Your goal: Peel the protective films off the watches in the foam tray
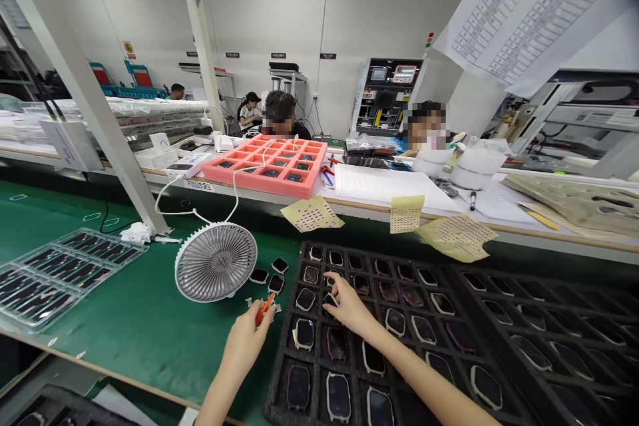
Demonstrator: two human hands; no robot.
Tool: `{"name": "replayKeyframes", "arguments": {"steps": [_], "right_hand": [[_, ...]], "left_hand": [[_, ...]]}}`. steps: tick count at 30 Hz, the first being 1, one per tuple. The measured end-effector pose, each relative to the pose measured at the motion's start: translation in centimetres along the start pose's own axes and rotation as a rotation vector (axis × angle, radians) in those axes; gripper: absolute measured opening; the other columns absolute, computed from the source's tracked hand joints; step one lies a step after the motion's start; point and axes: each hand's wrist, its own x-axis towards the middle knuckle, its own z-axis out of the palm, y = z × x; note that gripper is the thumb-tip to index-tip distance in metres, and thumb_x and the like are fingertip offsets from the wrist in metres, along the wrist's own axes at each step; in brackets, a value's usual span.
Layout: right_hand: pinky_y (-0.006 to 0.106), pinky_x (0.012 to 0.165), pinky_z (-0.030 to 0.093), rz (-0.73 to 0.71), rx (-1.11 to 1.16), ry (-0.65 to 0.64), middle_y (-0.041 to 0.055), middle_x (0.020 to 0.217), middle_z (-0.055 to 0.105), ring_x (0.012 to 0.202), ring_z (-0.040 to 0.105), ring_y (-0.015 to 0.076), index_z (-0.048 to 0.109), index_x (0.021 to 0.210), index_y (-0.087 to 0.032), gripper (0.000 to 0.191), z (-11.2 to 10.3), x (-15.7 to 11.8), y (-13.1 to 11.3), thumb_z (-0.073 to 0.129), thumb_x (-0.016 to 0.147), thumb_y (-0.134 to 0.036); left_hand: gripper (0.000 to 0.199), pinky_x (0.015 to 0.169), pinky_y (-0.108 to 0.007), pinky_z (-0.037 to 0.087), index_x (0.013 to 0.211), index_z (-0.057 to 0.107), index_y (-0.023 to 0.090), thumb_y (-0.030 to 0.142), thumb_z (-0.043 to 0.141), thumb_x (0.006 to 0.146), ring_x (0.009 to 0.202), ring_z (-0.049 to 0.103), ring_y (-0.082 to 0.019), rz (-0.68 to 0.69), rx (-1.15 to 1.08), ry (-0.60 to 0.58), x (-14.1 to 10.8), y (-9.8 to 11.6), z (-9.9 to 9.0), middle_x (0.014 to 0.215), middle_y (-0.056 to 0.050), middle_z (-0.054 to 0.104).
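Centrally, left hand (247, 334) grips orange tool (264, 310).
Watch (330, 300) in black tray (281, 366) lies beneath right hand (350, 306); grip hard to tell.

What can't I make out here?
Head view: whatever lies beneath the right hand, covered by it.
Head view: the gripped part of the orange tool, behind the left hand.
Head view: wording on the hanging sheet, too small; top edge cuts it off.
Head view: the rest of the lower-left dark tray, cut off by the bottom edge.
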Motion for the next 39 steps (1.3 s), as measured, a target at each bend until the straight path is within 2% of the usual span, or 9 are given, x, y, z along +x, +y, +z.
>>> {"name": "replayKeyframes", "arguments": {"steps": [3,5,9,12,15,24,29,33,39], "right_hand": [[0.022,0.037,0.040,0.127,0.283,-0.057,-0.0100,0.072,0.048,0.038,0.047,0.0068,0.044,0.122,-0.029,0.071,-0.5,0.6,0.6,0.071,0.059,-0.013],[0.021,0.033,0.039,0.186,0.453,-0.104,-0.0112,0.066,0.052,0.036,0.048,0.0080,0.045,0.118,-0.028,0.070,-1.1,0.7,0.3,0.077,0.056,-0.021],[0.024,0.045,0.046,0.229,0.821,-0.164,-0.0034,0.071,0.066,0.054,0.060,0.0138,0.047,0.118,-0.023,0.069,-1.9,-0.1,-2.2,0.081,0.059,-0.031],[0.027,0.057,0.049,0.239,1.017,-0.191,0.0011,0.077,0.070,0.067,0.065,0.0162,0.051,0.118,-0.021,0.065,-1.8,-1.1,-4.3,0.081,0.061,-0.030],[0.025,0.057,0.047,0.277,1.128,-0.198,0.0003,0.072,0.068,0.063,0.062,0.0140,0.059,0.109,-0.020,0.054,-1.2,-1.7,-5.6,0.082,0.060,-0.029],[0.019,0.044,0.033,0.303,1.251,-0.066,-0.0008,0.066,0.061,0.055,0.052,0.0096,0.061,0.093,-0.019,0.041,0.0,-2.0,-6.7,0.082,0.061,-0.032],[0.018,0.038,0.032,0.230,1.069,0.004,-0.0065,0.059,0.056,0.042,0.046,0.0060,0.054,0.089,-0.021,0.041,0.0,-2.4,-6.7,0.078,0.065,-0.044],[0.015,0.028,0.018,0.169,0.876,0.039,-0.0111,0.056,0.051,0.031,0.037,0.0026,0.047,0.080,-0.022,0.042,-0.3,-2.5,-6.6,0.075,0.065,-0.050],[0.014,0.031,0.015,0.224,1.128,-0.097,-0.0109,0.057,0.054,0.029,0.026,-0.0011,0.049,0.086,-0.022,0.039,-0.1,-2.9,-6.9,0.075,0.068,-0.045]], "left_hand": [[0.032,0.056,-0.023,0.031,0.069,0.047,0.024,0.051,0.043,0.085,0.058,0.054,-0.020,0.058,-0.105,-0.014,-0.3,1.4,0.4,0.059,0.002,0.051],[0.033,0.056,-0.024,0.030,0.070,0.048,0.023,0.051,0.043,0.085,0.055,0.049,-0.017,0.087,-0.188,-0.052,-0.5,2.3,0.8,0.056,0.003,0.047],[0.039,0.052,-0.023,0.030,0.079,0.055,0.019,0.052,0.037,0.089,0.050,0.041,-0.013,0.157,-0.446,-0.258,-0.8,4.3,1.9,0.052,0.005,0.043],[0.044,0.043,-0.021,0.025,0.081,0.054,0.019,0.059,0.038,0.087,0.042,0.030,-0.009,0.108,-0.632,-0.418,-1.1,5.8,2.6,0.050,0.008,0.038],[0.045,0.039,-0.020,0.019,0.077,0.051,0.019,0.062,0.040,0.084,0.038,0.022,-0.007,0.068,-0.683,-0.439,-1.2,6.7,3.2,0.048,0.010,0.034],[0.045,0.038,-0.021,0.017,0.075,0.053,0.018,0.059,0.038,0.087,0.036,0.023,-0.006,0.113,-0.632,-0.399,-1.4,6.3,4.2,0.047,0.009,0.033],[0.048,0.039,-0.021,0.019,0.078,0.059,0.016,0.057,0.039,0.088,0.038,0.026,-0.007,0.143,-0.616,-0.386,-1.2,6.2,4.1,0.044,0.008,0.035],[0.051,0.040,-0.020,0.019,0.079,0.064,0.014,0.058,0.041,0.087,0.037,0.027,-0.007,0.148,-0.617,-0.408,-1.0,6.4,4.1,0.042,0.008,0.037],[0.050,0.036,-0.020,0.017,0.077,0.061,0.015,0.061,0.045,0.084,0.033,0.021,-0.005,0.125,-0.761,-0.426,-1.5,7.1,4.4,0.041,0.010,0.034]]}}
